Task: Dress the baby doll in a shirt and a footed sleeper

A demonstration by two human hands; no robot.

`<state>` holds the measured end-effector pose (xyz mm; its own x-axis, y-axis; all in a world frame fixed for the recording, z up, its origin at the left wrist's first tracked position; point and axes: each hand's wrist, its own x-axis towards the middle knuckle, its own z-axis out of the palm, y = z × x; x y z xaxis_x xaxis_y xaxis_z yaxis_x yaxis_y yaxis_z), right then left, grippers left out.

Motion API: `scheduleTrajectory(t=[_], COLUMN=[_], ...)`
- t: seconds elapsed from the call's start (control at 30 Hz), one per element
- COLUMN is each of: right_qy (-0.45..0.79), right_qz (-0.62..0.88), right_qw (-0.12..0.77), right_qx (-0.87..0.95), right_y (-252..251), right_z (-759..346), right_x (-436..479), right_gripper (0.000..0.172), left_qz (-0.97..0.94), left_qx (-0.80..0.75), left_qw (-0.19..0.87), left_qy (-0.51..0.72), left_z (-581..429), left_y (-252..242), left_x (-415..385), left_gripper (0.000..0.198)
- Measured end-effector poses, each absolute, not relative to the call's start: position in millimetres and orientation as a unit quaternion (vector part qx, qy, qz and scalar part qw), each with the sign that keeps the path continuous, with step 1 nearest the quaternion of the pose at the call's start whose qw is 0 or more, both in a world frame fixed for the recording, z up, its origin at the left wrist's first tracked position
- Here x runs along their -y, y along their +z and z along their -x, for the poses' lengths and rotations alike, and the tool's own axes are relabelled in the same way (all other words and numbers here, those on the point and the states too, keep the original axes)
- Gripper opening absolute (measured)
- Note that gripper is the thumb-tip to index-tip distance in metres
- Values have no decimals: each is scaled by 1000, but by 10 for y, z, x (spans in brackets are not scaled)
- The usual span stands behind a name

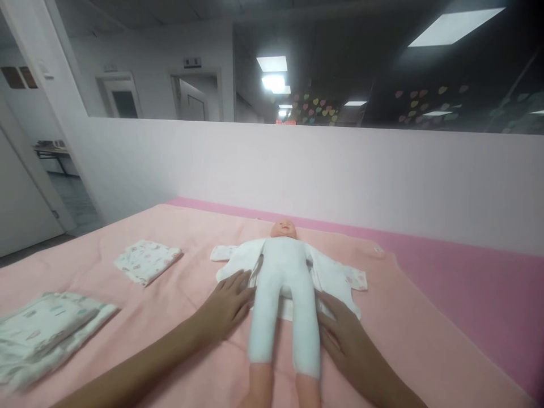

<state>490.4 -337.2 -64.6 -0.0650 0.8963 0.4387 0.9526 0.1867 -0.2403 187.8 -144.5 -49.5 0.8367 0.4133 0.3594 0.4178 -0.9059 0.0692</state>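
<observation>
A baby doll (284, 266) in a white one-piece lies on its back, head away from me, feet near the bottom edge. Spread out under it is a white jacket (335, 279) with patterned cuffs, its sleeves reaching to both sides. My left hand (228, 301) rests on the jacket's left side beside the doll's hip, fingers apart and holding nothing. On the other side, my right hand (342, 331) lies by the doll's thigh, its fingers extended over the jacket's lower edge.
A pink blanket (191, 255) covers the surface. To the left lie a small folded patterned cloth (147, 260) and a larger folded stack (46, 328). A white wall (323, 175) with a window above rises behind, with a doorway at far left.
</observation>
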Motion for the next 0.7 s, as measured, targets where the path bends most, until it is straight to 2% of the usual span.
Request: scheduleTrajectory(t=[0.1, 0.23, 0.37, 0.57, 0.7], right_qy=[14, 67, 78, 69, 52], right_qz=[629, 628, 621, 628, 633], right_qw=[267, 291, 305, 304, 294], right_qx=[730, 718, 718, 713, 715], right_y=[-552, -590, -638, -633, -609], right_z=[-4859, -4854, -4869, -4859, -4877], right_x=[3371, 3383, 3385, 3362, 3389], right_gripper=[27, 22, 15, 14, 15], left_qz=[963, 963, 960, 962, 958], left_qx=[187, 173, 174, 159, 168], left_qw=[-42, -109, -122, -114, -105], left_qy=[-190, -174, -182, -191, -207], left_z=[-1954, -2001, -1980, -1999, -1958], left_y=[-335, -209, -226, -227, -194], left_x=[1525, 1567, 1574, 1575, 1602], left_gripper=[33, 5, 8, 17, 8])
